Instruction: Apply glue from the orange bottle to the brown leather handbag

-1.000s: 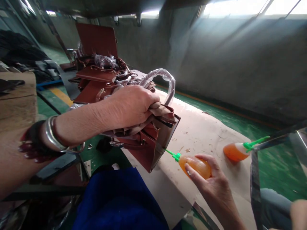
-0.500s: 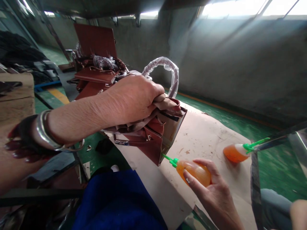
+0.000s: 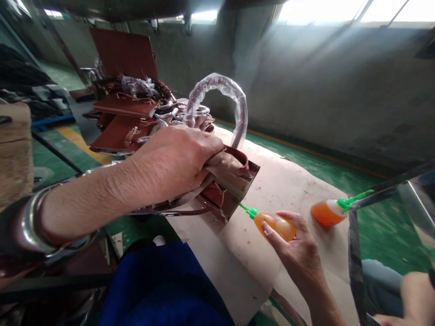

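My left hand grips the upper edge and lining of a dark red-brown handbag, whose plastic-wrapped handle arches up behind the fingers. In my right hand is a soft bottle of orange liquid with a green nozzle. The nozzle points left, its tip at the bag's open side edge; whether it touches is too small to tell. On the paper-covered table, to the right, lies a second orange bottle with a green nozzle.
More red-brown bags are piled at the back left. A metal frame runs along the table's right end. Beyond it, another person's arm and knee show at the lower right. A wooden board is at far left.
My left hand has shifted left and slightly down with the bag, which is tilted differently. The bottle in my right hand is a little higher. The view has moved slightly, showing more of the piled bags.
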A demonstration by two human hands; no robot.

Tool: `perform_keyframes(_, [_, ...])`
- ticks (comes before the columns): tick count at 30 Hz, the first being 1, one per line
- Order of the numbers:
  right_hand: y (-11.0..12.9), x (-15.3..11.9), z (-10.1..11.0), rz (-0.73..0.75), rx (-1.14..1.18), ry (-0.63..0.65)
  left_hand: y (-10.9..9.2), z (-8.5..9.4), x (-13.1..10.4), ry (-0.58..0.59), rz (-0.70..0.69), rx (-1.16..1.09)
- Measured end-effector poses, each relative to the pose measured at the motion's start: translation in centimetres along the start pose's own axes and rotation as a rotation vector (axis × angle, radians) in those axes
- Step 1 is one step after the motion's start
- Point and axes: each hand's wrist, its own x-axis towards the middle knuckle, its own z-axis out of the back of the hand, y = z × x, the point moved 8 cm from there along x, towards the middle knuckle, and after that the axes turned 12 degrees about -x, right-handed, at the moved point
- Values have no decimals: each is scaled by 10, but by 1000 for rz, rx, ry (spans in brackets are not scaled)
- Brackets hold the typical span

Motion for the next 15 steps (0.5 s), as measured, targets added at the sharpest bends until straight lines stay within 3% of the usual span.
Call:
perform_keyframes(8, [-5, -8, -18, -8, 41, 211, 5, -3, -6, -6, 3, -24])
perform_keyframes(13, [-10, 2, -5, -33, 57, 72, 1, 2, -10, -102, -87, -38])
perform_keyframes(15, [-11, 3, -6, -12, 26, 77, 1, 3, -11, -126, -105, -23])
